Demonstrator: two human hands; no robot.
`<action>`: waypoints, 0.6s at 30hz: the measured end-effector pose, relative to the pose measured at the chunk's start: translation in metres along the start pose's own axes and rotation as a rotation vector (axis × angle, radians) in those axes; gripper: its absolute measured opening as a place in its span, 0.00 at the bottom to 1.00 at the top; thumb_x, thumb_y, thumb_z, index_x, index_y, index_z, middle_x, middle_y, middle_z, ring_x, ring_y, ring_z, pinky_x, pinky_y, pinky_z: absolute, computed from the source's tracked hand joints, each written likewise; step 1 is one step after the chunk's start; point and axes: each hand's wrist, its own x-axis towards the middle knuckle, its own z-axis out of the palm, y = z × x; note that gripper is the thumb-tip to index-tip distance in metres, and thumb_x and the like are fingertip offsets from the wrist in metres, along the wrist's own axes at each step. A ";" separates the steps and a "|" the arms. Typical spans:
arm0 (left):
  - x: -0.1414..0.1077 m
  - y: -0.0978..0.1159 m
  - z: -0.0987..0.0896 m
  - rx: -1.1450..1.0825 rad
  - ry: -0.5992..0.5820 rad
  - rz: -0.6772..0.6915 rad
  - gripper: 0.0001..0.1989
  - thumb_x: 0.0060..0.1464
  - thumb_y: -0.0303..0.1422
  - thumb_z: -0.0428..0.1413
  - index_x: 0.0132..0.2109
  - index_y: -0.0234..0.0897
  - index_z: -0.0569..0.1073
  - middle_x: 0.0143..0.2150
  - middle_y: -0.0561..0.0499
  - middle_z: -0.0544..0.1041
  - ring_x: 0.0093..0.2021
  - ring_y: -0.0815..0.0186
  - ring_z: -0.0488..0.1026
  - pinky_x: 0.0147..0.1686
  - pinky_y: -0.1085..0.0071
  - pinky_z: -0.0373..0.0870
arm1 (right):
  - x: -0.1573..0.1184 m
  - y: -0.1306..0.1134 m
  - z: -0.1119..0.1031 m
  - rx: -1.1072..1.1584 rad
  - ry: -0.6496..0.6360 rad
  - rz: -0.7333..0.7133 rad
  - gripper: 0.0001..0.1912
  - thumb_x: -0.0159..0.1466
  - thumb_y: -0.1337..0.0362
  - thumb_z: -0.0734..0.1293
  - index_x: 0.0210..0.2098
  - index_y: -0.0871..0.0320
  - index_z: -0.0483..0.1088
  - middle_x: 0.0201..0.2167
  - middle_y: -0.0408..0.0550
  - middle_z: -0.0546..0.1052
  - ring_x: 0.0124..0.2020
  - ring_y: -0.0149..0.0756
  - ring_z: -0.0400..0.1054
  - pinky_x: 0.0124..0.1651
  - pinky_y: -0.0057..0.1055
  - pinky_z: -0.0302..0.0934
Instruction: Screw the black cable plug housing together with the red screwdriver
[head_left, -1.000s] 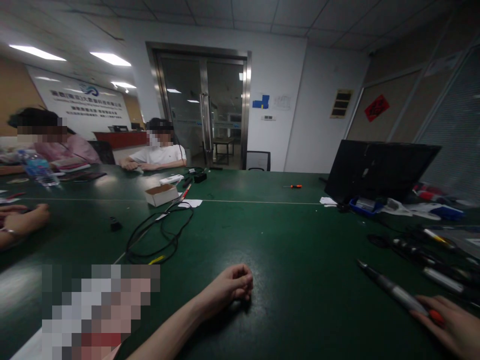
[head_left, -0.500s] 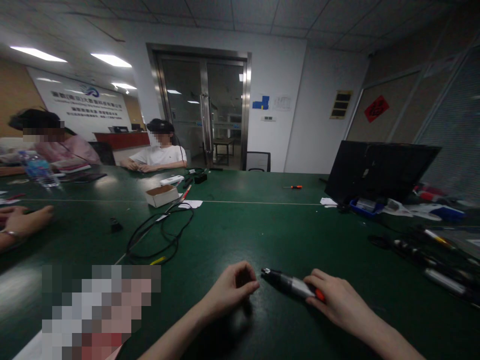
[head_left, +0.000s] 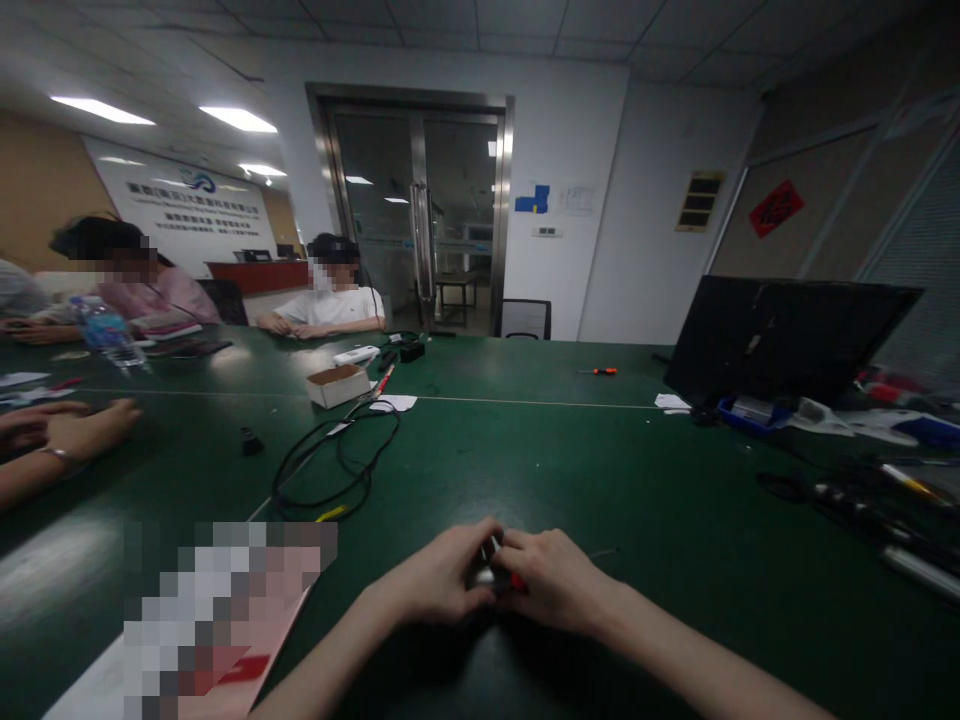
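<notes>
My left hand (head_left: 442, 577) and my right hand (head_left: 555, 580) meet low in the middle of the view, over the green table (head_left: 480, 450). Between them is a dark, grey and orange-red tool (head_left: 517, 582), mostly covered by the fingers. The right fingers are closed around its orange-red end. Around its grey part the left fingers and thumb are curled. A thin rod (head_left: 604, 552) shows on the table just beyond the right hand.
A looped black cable (head_left: 337, 495) and a small open box (head_left: 337, 385) lie to the left. An orange screwdriver (head_left: 604, 371) rests further back. Monitor (head_left: 787, 335) and cluttered tools stand right. Another person's hands (head_left: 90, 430) are at the left edge.
My right hand has moved left with the tool, and my left hand has closed around the tool's other end. The view has turned slightly left.
</notes>
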 end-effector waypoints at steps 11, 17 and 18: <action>-0.002 -0.002 -0.005 -0.010 0.019 -0.014 0.15 0.50 0.30 0.59 0.46 0.40 0.71 0.41 0.48 0.75 0.38 0.58 0.70 0.35 0.69 0.60 | -0.022 0.014 -0.024 0.065 -0.018 0.111 0.27 0.56 0.52 0.75 0.51 0.55 0.71 0.44 0.49 0.75 0.39 0.42 0.71 0.37 0.32 0.58; -0.003 -0.003 -0.005 0.047 0.051 0.002 0.12 0.47 0.29 0.60 0.41 0.40 0.71 0.39 0.49 0.74 0.35 0.60 0.67 0.33 0.70 0.58 | -0.024 0.018 -0.021 0.040 -0.058 0.094 0.17 0.59 0.52 0.72 0.43 0.56 0.74 0.38 0.47 0.77 0.36 0.40 0.71 0.34 0.30 0.55; -0.003 -0.002 -0.006 0.056 0.058 -0.003 0.12 0.47 0.29 0.60 0.41 0.40 0.72 0.38 0.50 0.74 0.35 0.60 0.67 0.33 0.70 0.58 | -0.023 0.018 -0.020 0.028 -0.055 0.089 0.17 0.60 0.52 0.72 0.43 0.55 0.74 0.38 0.47 0.77 0.36 0.40 0.71 0.33 0.30 0.55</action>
